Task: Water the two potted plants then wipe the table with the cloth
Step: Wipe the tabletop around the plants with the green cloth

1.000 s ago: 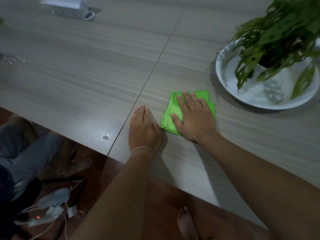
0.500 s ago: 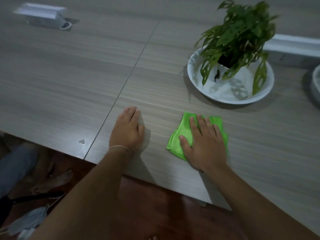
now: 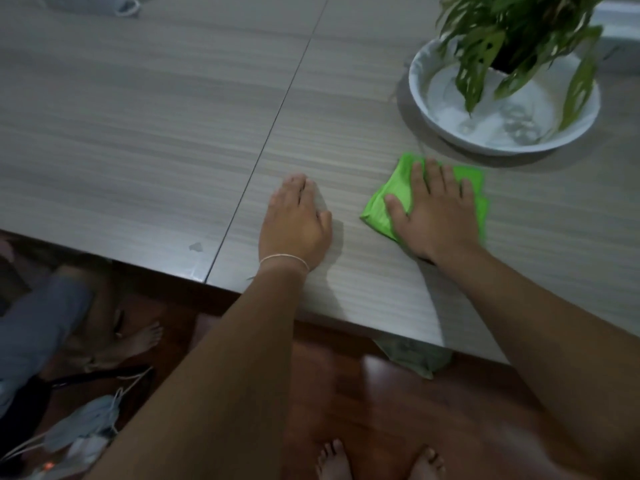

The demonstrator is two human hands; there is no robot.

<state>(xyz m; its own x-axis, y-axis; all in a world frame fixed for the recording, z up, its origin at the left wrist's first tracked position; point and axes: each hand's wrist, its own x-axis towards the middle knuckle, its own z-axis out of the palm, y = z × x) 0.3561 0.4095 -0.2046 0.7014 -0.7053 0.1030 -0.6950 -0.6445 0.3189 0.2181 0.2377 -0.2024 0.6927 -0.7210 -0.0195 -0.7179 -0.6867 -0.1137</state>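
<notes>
Green cloth lies folded on the table, pinned under the right hand, whose fingers lie straight and a little spread over it, thumb out to the left. Set against half a second ago, the cloth and that hand sit closer to the white dish holding the plant, with only a narrow strip of table between cloth and rim. The left hand rests flat on the table to the cloth's left, fingers together and straight, a thin bracelet at the wrist, still just right of the seam as before. Two bare feet now show at the bottom edge.
</notes>
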